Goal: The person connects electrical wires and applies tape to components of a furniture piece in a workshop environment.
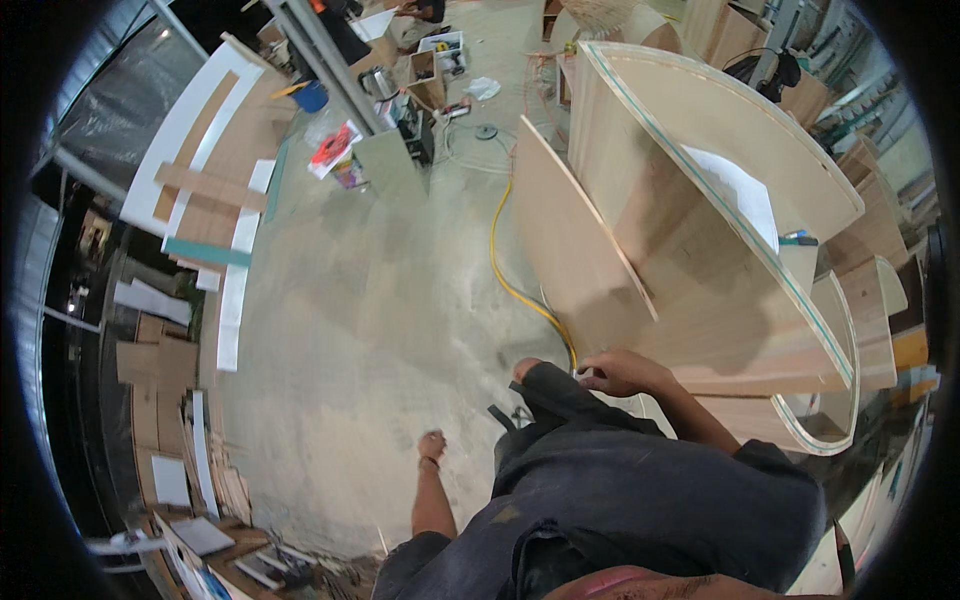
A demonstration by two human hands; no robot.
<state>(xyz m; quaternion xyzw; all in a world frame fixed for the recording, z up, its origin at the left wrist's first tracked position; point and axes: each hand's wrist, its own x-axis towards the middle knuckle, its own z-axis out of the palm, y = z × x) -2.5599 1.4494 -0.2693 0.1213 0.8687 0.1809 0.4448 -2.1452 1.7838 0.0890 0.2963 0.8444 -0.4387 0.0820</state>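
Note:
My right hand is beside the lower edge of a large pale plywood piece with curved ends. Its fingers are bent together around something small that I cannot make out, close to a yellow hose that runs along the floor. Out to the left, my left hand hangs over the concrete floor with its fingers curled in and nothing seen in it. A thin wooden panel leans against the plywood piece's near side. Inside that piece lie a white sheet and a blue-handled tool.
Long boards with white and teal strips lie at the left. A grey metal post rises near a blue bucket, a kettle and boxes. Scrap wood is piled lower left. Another person is at the far end.

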